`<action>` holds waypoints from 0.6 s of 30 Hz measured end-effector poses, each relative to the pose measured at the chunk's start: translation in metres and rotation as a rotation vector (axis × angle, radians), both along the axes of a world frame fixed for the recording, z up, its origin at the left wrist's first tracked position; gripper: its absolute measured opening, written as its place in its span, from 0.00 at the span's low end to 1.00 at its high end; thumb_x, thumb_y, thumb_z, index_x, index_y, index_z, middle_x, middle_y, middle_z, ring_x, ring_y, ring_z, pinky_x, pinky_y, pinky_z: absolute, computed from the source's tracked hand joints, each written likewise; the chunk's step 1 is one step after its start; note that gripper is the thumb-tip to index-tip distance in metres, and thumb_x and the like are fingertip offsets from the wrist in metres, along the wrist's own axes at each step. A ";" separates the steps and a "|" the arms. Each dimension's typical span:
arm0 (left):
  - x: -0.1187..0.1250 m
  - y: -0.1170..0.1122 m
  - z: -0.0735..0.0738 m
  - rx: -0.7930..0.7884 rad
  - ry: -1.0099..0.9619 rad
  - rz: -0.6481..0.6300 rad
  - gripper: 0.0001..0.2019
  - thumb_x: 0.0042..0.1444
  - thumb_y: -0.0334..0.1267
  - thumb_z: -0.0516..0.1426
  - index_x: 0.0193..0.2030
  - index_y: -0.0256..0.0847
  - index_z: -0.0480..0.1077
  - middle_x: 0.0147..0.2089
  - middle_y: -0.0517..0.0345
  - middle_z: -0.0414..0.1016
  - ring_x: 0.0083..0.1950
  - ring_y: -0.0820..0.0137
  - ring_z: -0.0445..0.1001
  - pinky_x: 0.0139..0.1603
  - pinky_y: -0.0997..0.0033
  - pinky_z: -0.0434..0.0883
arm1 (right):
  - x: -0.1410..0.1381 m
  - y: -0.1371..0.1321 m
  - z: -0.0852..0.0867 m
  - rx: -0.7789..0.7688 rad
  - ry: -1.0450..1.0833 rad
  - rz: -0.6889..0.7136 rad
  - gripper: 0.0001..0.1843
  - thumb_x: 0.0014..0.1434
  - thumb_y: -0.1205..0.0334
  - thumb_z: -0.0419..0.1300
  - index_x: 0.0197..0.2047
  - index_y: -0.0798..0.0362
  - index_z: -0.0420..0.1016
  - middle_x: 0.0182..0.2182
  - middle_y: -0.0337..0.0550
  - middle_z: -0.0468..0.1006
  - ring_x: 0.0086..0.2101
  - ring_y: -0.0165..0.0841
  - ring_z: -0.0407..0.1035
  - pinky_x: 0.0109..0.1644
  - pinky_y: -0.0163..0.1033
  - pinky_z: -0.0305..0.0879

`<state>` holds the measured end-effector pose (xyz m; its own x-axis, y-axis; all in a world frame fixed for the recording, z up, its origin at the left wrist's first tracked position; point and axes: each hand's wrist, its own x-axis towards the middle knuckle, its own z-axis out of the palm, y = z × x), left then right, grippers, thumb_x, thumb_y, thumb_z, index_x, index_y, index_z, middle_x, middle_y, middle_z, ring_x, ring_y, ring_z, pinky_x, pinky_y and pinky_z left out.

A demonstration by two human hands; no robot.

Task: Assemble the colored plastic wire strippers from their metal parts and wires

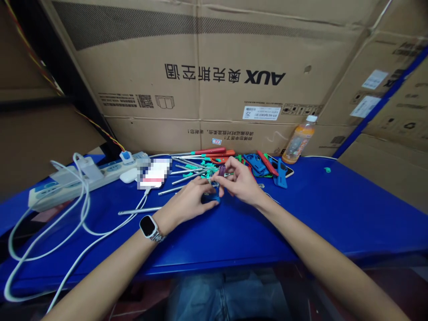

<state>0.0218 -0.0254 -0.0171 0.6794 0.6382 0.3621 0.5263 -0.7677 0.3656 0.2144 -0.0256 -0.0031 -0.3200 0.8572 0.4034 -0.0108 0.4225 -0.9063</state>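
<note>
My right hand [242, 182] pinches a small purple translucent piece [222, 170] between thumb and fingers. Close beside it, my left hand [190, 198], with a watch [149, 227] at the wrist, is closed on a blue plastic piece [214, 197], mostly hidden by the fingers. Behind the hands lies a pile of thin metal tubes [187, 178] with small green parts [209, 166]. Red long-nosed lighters [214, 151] rest at the back of the pile. Several blue plastic handle shells [256, 164] lie to the right, with a red handle [267, 163] across them.
On the blue table [321, 214], a power strip [113, 169] with white cables [87, 205] and a lit phone [155, 173] occupy the left. A drink bottle [298, 140] stands at the back right. Cardboard [217, 49] walls the rear. One small green bit [327, 170] lies at right.
</note>
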 end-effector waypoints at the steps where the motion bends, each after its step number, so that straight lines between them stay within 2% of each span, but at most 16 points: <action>1: 0.001 0.000 -0.003 -0.006 0.017 -0.006 0.08 0.59 0.40 0.62 0.43 0.41 0.75 0.47 0.52 0.75 0.52 0.58 0.72 0.55 0.58 0.68 | -0.002 -0.001 -0.001 0.001 0.007 0.001 0.18 0.57 0.54 0.66 0.42 0.48 0.61 0.32 0.35 0.75 0.20 0.26 0.71 0.17 0.29 0.62; 3: 0.003 0.001 -0.007 -0.030 0.017 -0.005 0.08 0.60 0.39 0.61 0.45 0.41 0.75 0.47 0.52 0.75 0.51 0.59 0.73 0.54 0.60 0.69 | -0.006 -0.002 -0.003 0.007 0.010 -0.013 0.20 0.59 0.54 0.64 0.52 0.45 0.62 0.32 0.35 0.75 0.20 0.27 0.72 0.18 0.29 0.63; 5: 0.004 0.002 -0.009 -0.058 0.002 0.012 0.09 0.61 0.40 0.60 0.46 0.41 0.76 0.45 0.51 0.75 0.49 0.60 0.74 0.52 0.60 0.70 | -0.007 -0.002 -0.003 0.014 0.013 -0.018 0.20 0.63 0.52 0.60 0.56 0.43 0.64 0.33 0.36 0.75 0.21 0.27 0.72 0.20 0.31 0.67; 7: 0.004 0.002 -0.010 -0.079 -0.010 0.032 0.09 0.61 0.40 0.61 0.46 0.41 0.76 0.46 0.51 0.75 0.48 0.60 0.74 0.51 0.60 0.71 | -0.006 -0.002 -0.003 0.022 0.012 -0.011 0.17 0.65 0.49 0.55 0.54 0.46 0.68 0.33 0.38 0.75 0.22 0.27 0.71 0.22 0.33 0.70; 9: 0.003 0.003 -0.011 -0.097 -0.030 0.027 0.08 0.60 0.39 0.61 0.45 0.41 0.77 0.47 0.51 0.75 0.48 0.60 0.75 0.52 0.60 0.71 | -0.002 -0.002 -0.002 0.025 -0.048 0.001 0.18 0.66 0.47 0.53 0.48 0.51 0.73 0.32 0.40 0.75 0.22 0.27 0.70 0.22 0.33 0.69; 12: 0.004 0.003 -0.013 -0.108 -0.077 0.004 0.07 0.59 0.37 0.62 0.44 0.42 0.76 0.48 0.52 0.76 0.49 0.61 0.75 0.53 0.61 0.71 | 0.001 -0.002 -0.004 0.028 -0.198 -0.001 0.19 0.65 0.47 0.55 0.38 0.55 0.75 0.23 0.37 0.72 0.17 0.25 0.65 0.18 0.31 0.61; 14: 0.004 0.003 -0.016 -0.102 -0.106 0.028 0.09 0.59 0.38 0.62 0.45 0.42 0.76 0.47 0.52 0.76 0.48 0.61 0.75 0.52 0.62 0.72 | -0.001 -0.003 -0.007 0.050 -0.257 -0.036 0.17 0.67 0.50 0.54 0.38 0.55 0.75 0.19 0.34 0.68 0.16 0.24 0.62 0.20 0.31 0.59; 16: 0.006 0.002 -0.018 -0.078 -0.107 0.052 0.09 0.60 0.39 0.62 0.46 0.41 0.76 0.48 0.51 0.76 0.49 0.60 0.75 0.52 0.60 0.72 | -0.006 -0.005 -0.011 0.093 -0.274 -0.119 0.14 0.68 0.53 0.52 0.42 0.54 0.74 0.22 0.34 0.71 0.18 0.25 0.64 0.24 0.32 0.62; 18: 0.008 0.001 -0.019 -0.049 -0.088 0.057 0.09 0.60 0.38 0.60 0.47 0.41 0.76 0.49 0.49 0.75 0.52 0.58 0.74 0.55 0.58 0.71 | -0.013 -0.009 -0.016 0.165 -0.273 -0.230 0.12 0.68 0.56 0.52 0.45 0.52 0.71 0.30 0.39 0.75 0.23 0.27 0.67 0.28 0.33 0.64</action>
